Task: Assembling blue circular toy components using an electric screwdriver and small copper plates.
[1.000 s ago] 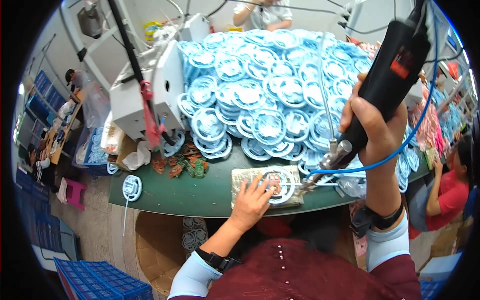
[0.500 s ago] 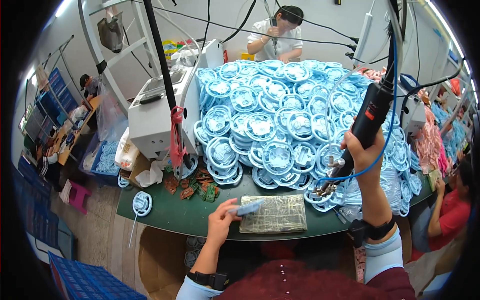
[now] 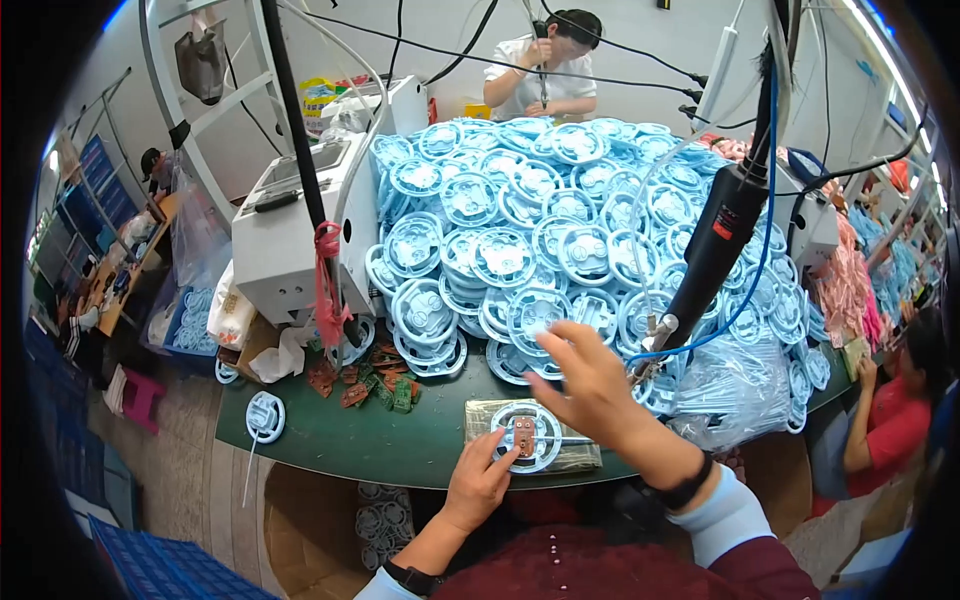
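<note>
One round plastic wheel [image 3: 545, 438] lies on a wrinkly pad [image 3: 580, 458]; left hand [image 3: 478, 483] touches it, grip hard to tell; right hand [image 3: 590, 390] spreads free fingers.

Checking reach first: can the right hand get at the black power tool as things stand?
Probably yes. The right hand looks empty, fingers spread, and the black power tool hangs close by with nothing visible between them. The blue hose loops on the tool's right, seemingly out of the way.

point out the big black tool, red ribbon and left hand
big black tool [image 3: 708, 248], head view: middle of body
red ribbon [image 3: 328, 285], head view: hanging tail
left hand [image 3: 477, 486], head view: back of hand
</note>
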`<act>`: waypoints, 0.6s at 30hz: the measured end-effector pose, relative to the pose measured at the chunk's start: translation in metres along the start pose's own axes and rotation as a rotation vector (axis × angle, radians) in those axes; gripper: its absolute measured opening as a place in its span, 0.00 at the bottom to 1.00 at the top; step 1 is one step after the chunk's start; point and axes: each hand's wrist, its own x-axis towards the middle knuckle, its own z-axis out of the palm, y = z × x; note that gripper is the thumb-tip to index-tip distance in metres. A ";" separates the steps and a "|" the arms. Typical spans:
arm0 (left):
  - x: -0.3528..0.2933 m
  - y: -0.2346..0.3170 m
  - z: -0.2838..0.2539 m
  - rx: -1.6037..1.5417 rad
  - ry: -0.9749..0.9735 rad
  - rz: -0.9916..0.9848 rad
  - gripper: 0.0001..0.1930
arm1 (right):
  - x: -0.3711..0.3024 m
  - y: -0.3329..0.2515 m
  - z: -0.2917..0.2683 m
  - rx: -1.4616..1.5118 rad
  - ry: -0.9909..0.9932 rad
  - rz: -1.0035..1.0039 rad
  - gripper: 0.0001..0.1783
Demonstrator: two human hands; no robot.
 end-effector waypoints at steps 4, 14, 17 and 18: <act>0.008 0.008 -0.002 -0.138 -0.037 -0.044 0.23 | 0.005 0.050 0.063 -0.435 -0.109 0.117 0.38; 0.004 0.004 -0.004 -0.120 -0.035 -0.036 0.23 | -0.016 0.010 0.031 0.290 0.007 0.440 0.11; 0.010 0.005 -0.005 -0.140 -0.018 -0.016 0.23 | -0.056 0.018 0.045 0.726 -0.071 0.774 0.10; 0.010 0.006 -0.005 -0.139 -0.004 -0.010 0.22 | -0.062 0.019 0.046 0.968 -0.163 0.997 0.10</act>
